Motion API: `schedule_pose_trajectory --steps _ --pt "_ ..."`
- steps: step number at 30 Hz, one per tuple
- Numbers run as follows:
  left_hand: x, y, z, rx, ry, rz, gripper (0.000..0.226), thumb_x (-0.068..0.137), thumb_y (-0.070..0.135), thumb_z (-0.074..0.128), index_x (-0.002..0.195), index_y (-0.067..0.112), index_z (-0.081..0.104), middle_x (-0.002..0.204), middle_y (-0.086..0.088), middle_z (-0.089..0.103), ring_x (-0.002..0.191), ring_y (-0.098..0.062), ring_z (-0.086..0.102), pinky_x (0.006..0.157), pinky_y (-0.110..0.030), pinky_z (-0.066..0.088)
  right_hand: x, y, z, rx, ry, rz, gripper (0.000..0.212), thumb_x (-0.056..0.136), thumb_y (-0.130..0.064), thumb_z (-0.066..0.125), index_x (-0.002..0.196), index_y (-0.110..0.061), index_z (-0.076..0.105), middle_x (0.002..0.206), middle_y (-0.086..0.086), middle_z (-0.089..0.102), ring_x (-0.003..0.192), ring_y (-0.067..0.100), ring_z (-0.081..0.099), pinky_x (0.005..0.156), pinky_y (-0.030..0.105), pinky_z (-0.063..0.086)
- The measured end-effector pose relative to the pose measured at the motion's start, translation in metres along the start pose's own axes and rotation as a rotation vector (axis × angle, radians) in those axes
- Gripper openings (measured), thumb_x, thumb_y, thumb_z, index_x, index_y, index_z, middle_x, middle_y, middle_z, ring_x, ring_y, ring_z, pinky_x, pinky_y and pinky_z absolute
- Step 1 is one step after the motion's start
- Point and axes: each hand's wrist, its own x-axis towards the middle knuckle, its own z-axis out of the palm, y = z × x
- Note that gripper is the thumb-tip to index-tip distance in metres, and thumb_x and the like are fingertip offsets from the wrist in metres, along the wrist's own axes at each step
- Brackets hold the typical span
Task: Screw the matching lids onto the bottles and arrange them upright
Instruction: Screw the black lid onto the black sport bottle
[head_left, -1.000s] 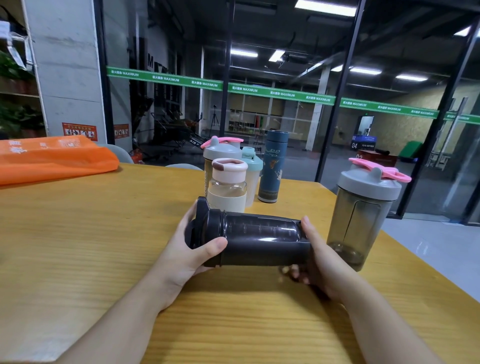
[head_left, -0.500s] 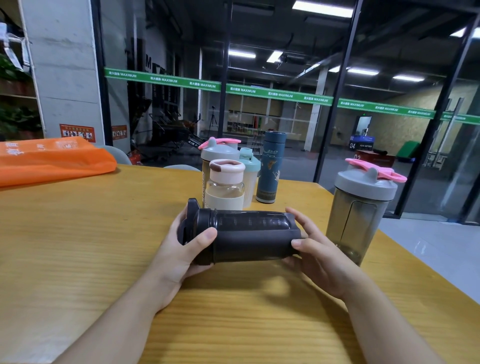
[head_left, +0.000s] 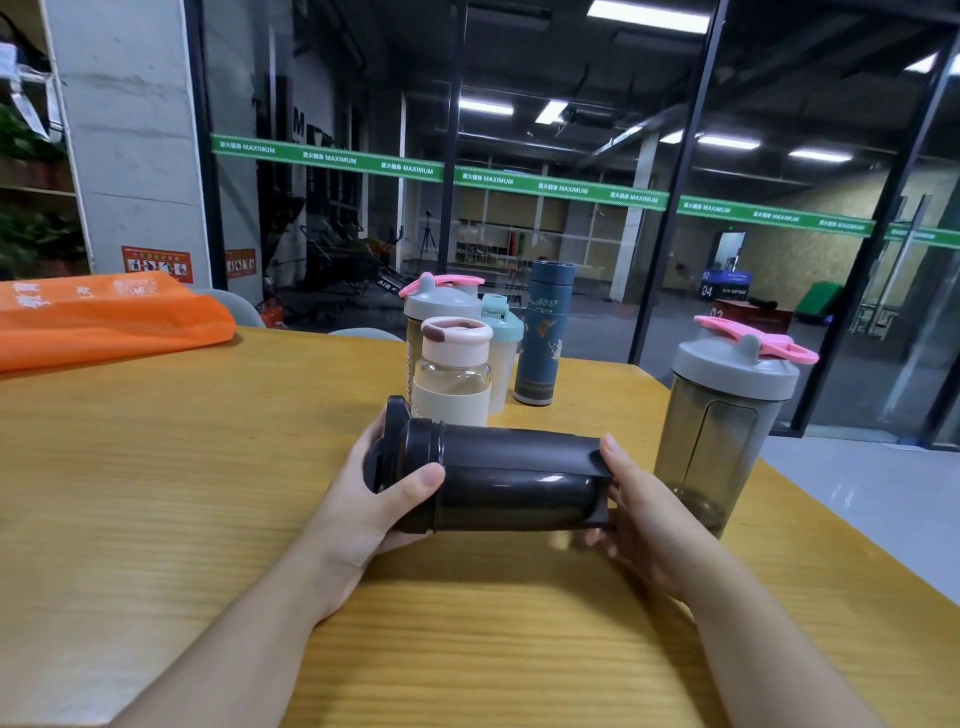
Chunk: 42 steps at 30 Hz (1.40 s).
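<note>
While the black bottle (head_left: 511, 480) lies sideways above the table (head_left: 156, 493) — lid (head_left: 402, 452) leftward — the left hand (head_left: 374, 499) clasps that lid (base cupped by the right hand (head_left: 641, 512)); standing it upright means swinging the lid end up.

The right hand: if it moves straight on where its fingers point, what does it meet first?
The right hand already touches the black bottle base; its fingers point left, so the bottle comes first.

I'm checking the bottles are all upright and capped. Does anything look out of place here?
Only the black shaker bottle: it lies sideways, held between the left hand at its lid and the right hand at its base. The other five bottles stand upright with lids on. No spill shows.
</note>
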Motion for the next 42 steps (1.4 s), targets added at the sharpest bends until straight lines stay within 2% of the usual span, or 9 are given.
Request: schedule_pose_trajectory --steps 4,8,12,16,20,25,35,40,42 --pt "-0.0003 -0.0004 -0.0011 0.048 -0.037 0.001 0.112 0.037 0.055 0.088 0.137 0.05 0.037 0.13 0.012 0.059 0.116 -0.015 0.06 0.088 -0.046 0.055 -0.0006 0.0002 -0.0017 -0.052 0.0 0.064 0.065 0.082 -0.07 0.036 0.105 -0.015 0.062 0.069 0.008 0.06 0.041 0.016 0.05 0.037 0.022 0.032" --pt "-0.0001 -0.0015 -0.0014 0.065 -0.051 0.01 0.107 0.041 0.056 0.087 0.135 0.055 0.036 0.129 0.016 0.06 0.117 -0.015 0.06 0.095 -0.054 0.05 -0.0022 -0.0001 -0.0002 -0.038 -0.043 0.089 0.07 0.077 -0.073 0.037 0.104 -0.014 0.064 0.07 0.01 0.059 0.04 0.015 0.049 0.035 0.021 0.033" --pt "0.0004 -0.0011 -0.0015 0.031 -0.026 0.0 0.112 0.036 0.058 0.088 0.136 0.051 0.038 0.126 0.014 0.062 0.112 -0.011 0.062 0.083 -0.042 0.057 -0.0043 -0.002 -0.001 0.042 -0.134 0.04 0.069 0.073 -0.071 0.041 0.113 -0.019 0.062 0.078 0.009 0.06 0.046 0.014 0.05 0.042 0.022 0.042" --pt "0.0008 0.0 -0.0006 -0.026 0.013 -0.001 0.104 0.042 0.052 0.084 0.136 0.042 0.041 0.126 0.011 0.062 0.111 -0.013 0.063 0.072 -0.036 0.059 -0.0038 -0.0009 -0.0082 0.164 -0.228 -0.085 0.072 0.067 -0.045 0.071 0.132 -0.024 0.05 0.097 0.008 0.063 0.05 0.015 0.053 0.046 0.023 0.049" --pt "0.0002 0.0004 -0.001 -0.018 0.01 0.004 0.118 0.03 0.063 0.088 0.137 0.04 0.042 0.129 0.01 0.061 0.11 -0.013 0.065 0.075 -0.039 0.059 -0.0051 -0.0028 -0.0078 0.144 -0.183 -0.129 0.056 0.076 -0.032 0.073 0.126 -0.013 0.055 0.081 0.006 0.063 0.047 0.015 0.051 0.044 0.022 0.047" --pt "0.0 -0.0002 -0.0004 -0.007 -0.013 0.002 0.103 0.044 0.051 0.083 0.137 0.044 0.04 0.125 0.01 0.064 0.109 -0.013 0.065 0.074 -0.035 0.059 -0.0039 -0.0018 -0.0031 0.074 -0.007 -0.069 0.038 0.088 -0.048 0.053 0.104 -0.015 0.064 0.078 0.006 0.057 0.047 0.014 0.048 0.045 0.024 0.04" --pt "-0.0001 -0.0002 -0.0016 0.057 -0.042 -0.011 0.115 0.032 0.065 0.088 0.135 0.051 0.039 0.129 0.013 0.06 0.115 -0.014 0.061 0.091 -0.05 0.053 -0.001 0.0038 -0.0029 -0.123 0.058 0.054 0.049 0.093 -0.057 0.038 0.095 -0.015 0.062 0.07 0.017 0.053 0.045 0.019 0.05 0.046 0.028 0.039" --pt "0.0004 -0.0001 -0.0003 0.027 -0.018 -0.022 0.104 0.042 0.057 0.085 0.136 0.046 0.04 0.127 0.013 0.062 0.111 -0.011 0.064 0.078 -0.039 0.058 0.0005 0.0045 -0.001 -0.121 -0.018 0.034 0.064 0.086 -0.07 0.034 0.105 -0.017 0.064 0.08 0.017 0.065 0.056 0.021 0.06 0.046 0.027 0.042" --pt "0.0013 0.0007 -0.0001 -0.01 0.002 -0.032 0.098 0.047 0.053 0.081 0.137 0.041 0.042 0.128 0.01 0.062 0.112 -0.013 0.063 0.072 -0.037 0.059 0.0001 0.0035 -0.002 -0.038 -0.061 0.006 0.059 0.08 -0.07 0.041 0.116 -0.028 0.06 0.105 0.007 0.07 0.076 0.023 0.067 0.052 0.028 0.049"
